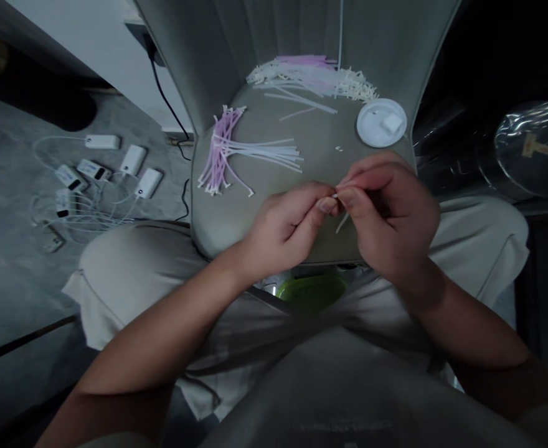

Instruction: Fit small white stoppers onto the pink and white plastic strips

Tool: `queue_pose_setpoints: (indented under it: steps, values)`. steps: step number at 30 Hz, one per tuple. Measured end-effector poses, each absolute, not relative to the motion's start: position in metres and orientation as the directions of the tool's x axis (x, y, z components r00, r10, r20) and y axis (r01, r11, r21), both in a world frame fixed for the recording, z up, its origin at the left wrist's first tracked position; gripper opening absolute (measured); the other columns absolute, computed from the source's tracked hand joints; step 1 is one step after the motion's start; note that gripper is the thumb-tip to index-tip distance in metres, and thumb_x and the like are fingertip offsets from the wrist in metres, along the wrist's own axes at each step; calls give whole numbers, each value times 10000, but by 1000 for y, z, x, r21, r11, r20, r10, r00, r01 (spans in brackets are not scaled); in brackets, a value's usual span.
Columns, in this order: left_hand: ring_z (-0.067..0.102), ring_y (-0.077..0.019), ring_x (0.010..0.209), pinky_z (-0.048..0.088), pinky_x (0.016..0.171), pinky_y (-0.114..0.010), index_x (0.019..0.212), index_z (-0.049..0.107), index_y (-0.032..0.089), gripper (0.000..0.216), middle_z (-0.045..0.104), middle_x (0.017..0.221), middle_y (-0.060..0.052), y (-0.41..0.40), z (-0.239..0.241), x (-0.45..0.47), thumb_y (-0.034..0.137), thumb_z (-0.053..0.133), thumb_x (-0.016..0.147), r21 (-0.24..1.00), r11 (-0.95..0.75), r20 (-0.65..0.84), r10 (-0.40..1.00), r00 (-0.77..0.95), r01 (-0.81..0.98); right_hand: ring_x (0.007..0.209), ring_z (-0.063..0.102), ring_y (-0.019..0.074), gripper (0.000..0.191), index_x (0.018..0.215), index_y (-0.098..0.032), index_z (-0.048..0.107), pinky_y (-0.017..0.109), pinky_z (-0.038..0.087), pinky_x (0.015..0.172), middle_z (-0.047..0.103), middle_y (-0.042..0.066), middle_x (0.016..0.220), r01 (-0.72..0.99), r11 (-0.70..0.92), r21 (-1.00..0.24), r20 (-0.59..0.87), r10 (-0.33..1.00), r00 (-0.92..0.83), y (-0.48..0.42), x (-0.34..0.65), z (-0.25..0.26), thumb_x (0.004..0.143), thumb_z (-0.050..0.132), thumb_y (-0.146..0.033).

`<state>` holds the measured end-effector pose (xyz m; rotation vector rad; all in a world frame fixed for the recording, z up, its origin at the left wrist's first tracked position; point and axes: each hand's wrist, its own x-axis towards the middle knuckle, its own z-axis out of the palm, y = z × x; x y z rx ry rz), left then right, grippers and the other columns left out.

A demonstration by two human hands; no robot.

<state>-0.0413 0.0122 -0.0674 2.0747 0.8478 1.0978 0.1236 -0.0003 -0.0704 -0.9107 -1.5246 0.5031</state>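
Note:
My left hand (286, 227) and my right hand (386, 214) meet over the front of a grey chair seat (321, 134), both pinched on one thin white strip (342, 221) whose end hangs below the fingers. A bundle of pink and white strips (230, 149) lies on the seat to the left. A larger heap of white and pink strips (311, 78) lies at the seat's back. A round white lid (380, 122) with a small white piece on it sits at the back right.
Several white charger boxes with tangled cables (94, 174) lie on the grey floor at left. A black cable (166, 102) runs down from a wall socket. A green bowl (311, 291) sits under the seat between my knees. A shiny plastic-covered object (530, 146) stands at right.

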Motion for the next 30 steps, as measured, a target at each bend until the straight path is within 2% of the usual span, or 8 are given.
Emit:
queue_pose_setpoints:
  steps: [4,8,11,18,22,26,30]
  values:
    - [654,-92,727,483,687,-198,920,655,165,207,703,795,-13,13,-64,-43,241,487,1015,762,-592,433,766,475,261,826,641,160,127,820,-246,638,362,548,749,655,-2,843,262,560,-786,574,818,-26,1,129,-67,940,669,-275]
    - [607,-90,665,469,647,-207,887,657,166,242,671,740,-1,12,-58,-43,280,490,1019,773,-553,363,787,499,310,817,626,154,150,791,-246,637,352,536,745,649,-7,824,272,577,-770,581,810,-77,3,132,-65,929,689,-273]
    - [578,-92,644,462,632,-209,870,671,164,289,652,712,3,12,-54,-42,323,485,1024,800,-492,303,826,476,344,788,621,147,158,791,-243,639,342,534,721,646,-7,822,243,559,-792,564,824,-55,5,132,-67,928,693,-300]
    - [633,-118,731,489,673,-210,916,758,164,339,728,797,-8,16,-44,-43,452,588,968,909,-289,145,895,421,301,769,616,118,160,776,-220,654,283,520,687,640,-8,794,80,517,-852,518,855,-8,12,127,-75,907,725,-279]
    - [638,-124,729,491,659,-208,872,772,160,338,730,776,-6,16,-41,-45,466,642,932,936,-226,110,916,387,269,772,616,143,215,764,-234,631,317,530,703,633,-5,793,94,466,-880,469,883,3,11,126,-76,902,728,-367]
    - [617,-121,674,490,651,-220,809,763,176,311,640,636,12,16,-41,-46,447,662,922,961,-174,73,907,414,213,783,621,155,260,755,-253,625,354,547,740,630,-2,802,150,456,-877,452,890,-63,11,129,-76,914,697,-446]
    - [438,-83,472,376,487,-222,765,771,208,316,449,468,45,22,-43,-46,485,690,892,991,-55,-5,893,450,121,760,616,144,265,762,-271,628,333,542,711,645,-9,783,124,470,-874,461,882,-99,14,133,-79,908,694,-482]
